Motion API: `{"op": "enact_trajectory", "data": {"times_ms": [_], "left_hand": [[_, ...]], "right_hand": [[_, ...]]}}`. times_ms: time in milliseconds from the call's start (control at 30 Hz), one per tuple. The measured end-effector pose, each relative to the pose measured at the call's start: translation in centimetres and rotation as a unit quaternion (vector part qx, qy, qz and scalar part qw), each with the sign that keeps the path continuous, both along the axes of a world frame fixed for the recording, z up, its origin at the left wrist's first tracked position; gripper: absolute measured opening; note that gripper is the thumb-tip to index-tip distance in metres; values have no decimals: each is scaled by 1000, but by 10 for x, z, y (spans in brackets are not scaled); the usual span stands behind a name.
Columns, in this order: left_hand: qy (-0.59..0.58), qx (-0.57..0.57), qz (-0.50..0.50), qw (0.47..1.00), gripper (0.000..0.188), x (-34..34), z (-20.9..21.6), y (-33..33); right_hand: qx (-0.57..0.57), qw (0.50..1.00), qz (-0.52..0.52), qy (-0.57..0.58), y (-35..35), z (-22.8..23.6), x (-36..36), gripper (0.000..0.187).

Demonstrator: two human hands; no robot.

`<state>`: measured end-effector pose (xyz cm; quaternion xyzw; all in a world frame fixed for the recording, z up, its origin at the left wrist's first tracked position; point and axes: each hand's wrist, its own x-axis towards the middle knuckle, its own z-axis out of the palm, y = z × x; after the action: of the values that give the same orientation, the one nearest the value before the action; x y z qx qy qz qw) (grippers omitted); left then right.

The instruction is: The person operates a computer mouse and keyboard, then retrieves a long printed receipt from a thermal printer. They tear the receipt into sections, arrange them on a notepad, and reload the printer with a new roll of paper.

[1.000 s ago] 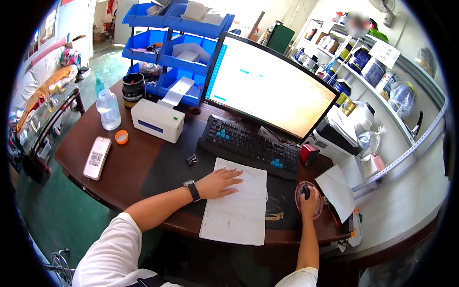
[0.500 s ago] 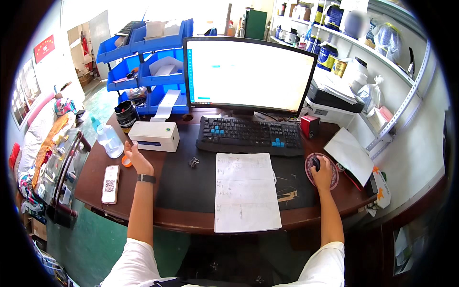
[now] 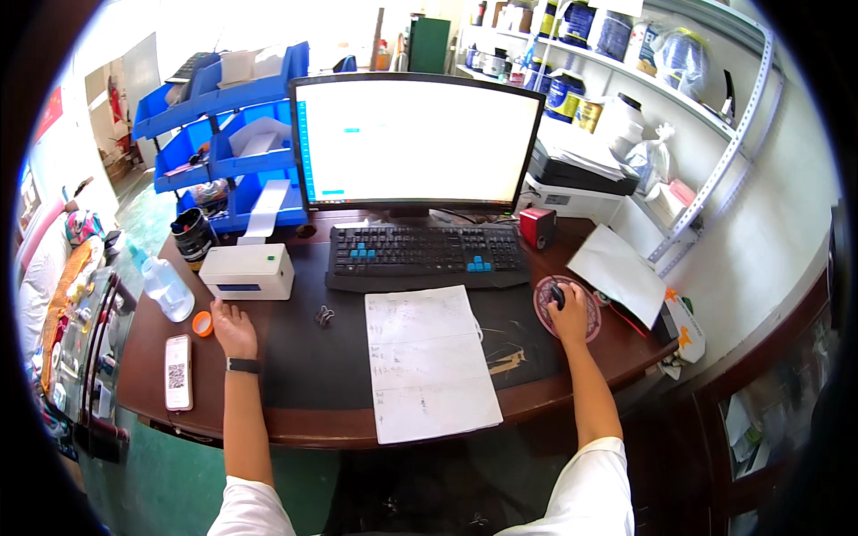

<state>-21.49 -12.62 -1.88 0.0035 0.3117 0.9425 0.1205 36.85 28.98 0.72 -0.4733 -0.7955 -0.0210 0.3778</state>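
The right hand (image 3: 575,314) cups a black computer mouse (image 3: 558,296), fingers curled around it, on a round pad (image 3: 542,316) near the right edge of the worktop (image 3: 143,375); the mouse's long axis runs toward the back edge, nose angled slightly left. The empty left hand (image 3: 236,332), fingers loosely parted, is just in front of a white label printer (image 3: 248,272) toward the left edge. Papers (image 3: 431,366) reaching the front edge bear handwriting too small to read. Blue bins (image 3: 259,163) hold pale packages.
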Motion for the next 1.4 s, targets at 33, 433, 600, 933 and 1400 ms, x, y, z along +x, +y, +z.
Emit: {"op": "enact_trajectory", "data": {"times_ms": [33,433,600,933,1400], "left_hand": [[8,11,-22,1000,65,-1,3,-1],[0,11,-5,1000,82,20,22,8],[-2,-7,9,1000,84,11,10,2],[59,-70,66,994,80,16,10,8],[122,-51,52,990,58,45,48,49]], "right_hand": [[0,1000,-4,2,0,1,1,45],[41,999,4,-6,8,-6,8,47],[129,990,33,-36,-11,45,-4,47],[303,950,56,-47,133,193,-64,39],[153,976,127,-84,471,234,-17,44]]}}
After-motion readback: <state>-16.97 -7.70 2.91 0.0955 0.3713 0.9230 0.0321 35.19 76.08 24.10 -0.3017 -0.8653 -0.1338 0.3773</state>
